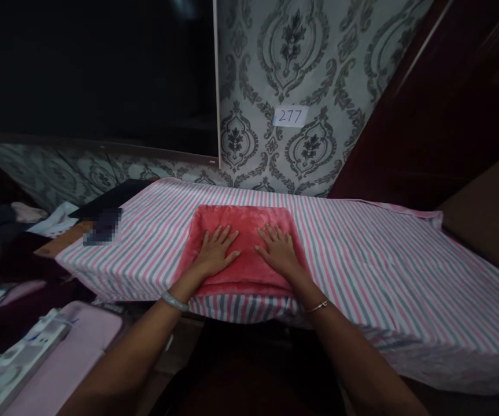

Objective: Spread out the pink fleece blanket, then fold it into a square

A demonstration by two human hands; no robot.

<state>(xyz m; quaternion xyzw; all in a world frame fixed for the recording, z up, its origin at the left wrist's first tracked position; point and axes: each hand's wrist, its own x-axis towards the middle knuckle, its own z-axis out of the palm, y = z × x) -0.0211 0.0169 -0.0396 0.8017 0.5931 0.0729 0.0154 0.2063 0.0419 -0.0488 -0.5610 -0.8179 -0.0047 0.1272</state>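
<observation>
A folded red plush cloth (241, 219) lies on a table covered with a pink, grey and white striped sheet (362, 254). My left hand (215, 252) rests flat on the left half of the cloth, fingers stretched out and slightly apart. My right hand (277, 248) lies flat on the right half, fingers spread the same way. Both palms press down on the cloth and hold nothing. A bangle sits on my left wrist and a thin bracelet on my right.
A dark blurred object (103, 227) lies on the sheet's left end. A patterned wall with a paper label "277" (291, 116) stands behind. A dark screen (93, 75) fills the upper left. A pink surface with a white device (23, 358) sits at the lower left.
</observation>
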